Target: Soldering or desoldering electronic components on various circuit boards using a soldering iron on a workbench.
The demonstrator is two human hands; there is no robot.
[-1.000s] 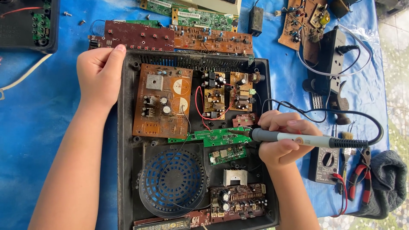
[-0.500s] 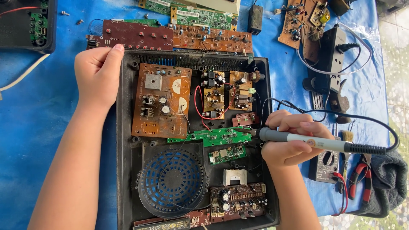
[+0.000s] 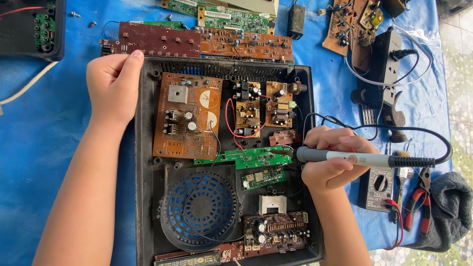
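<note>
An open black electronics case (image 3: 146,123) lies on a blue sheet, holding a large brown circuit board (image 3: 185,116), smaller brown boards (image 3: 261,108), two green boards (image 3: 251,157) and a blue fan grille (image 3: 199,209). My left hand (image 3: 111,83) rests on the case's upper left rim, fingers together and gripping it. My right hand (image 3: 332,157) grips a grey soldering iron (image 3: 364,158) held level, its tip pointing left at the right end of the long green board. The iron's black cable loops off to the right.
Loose circuit boards (image 3: 207,42) lie along the case's far side. To the right are a black power strip (image 3: 387,69), a multimeter (image 3: 377,187), red-handled pliers (image 3: 419,207) and a grey cloth (image 3: 451,207). Another black device (image 3: 29,27) sits at top left.
My right hand with the soldering iron has shifted slightly left, bringing the tip closer to the green board. My left hand stays on the case rim.
</note>
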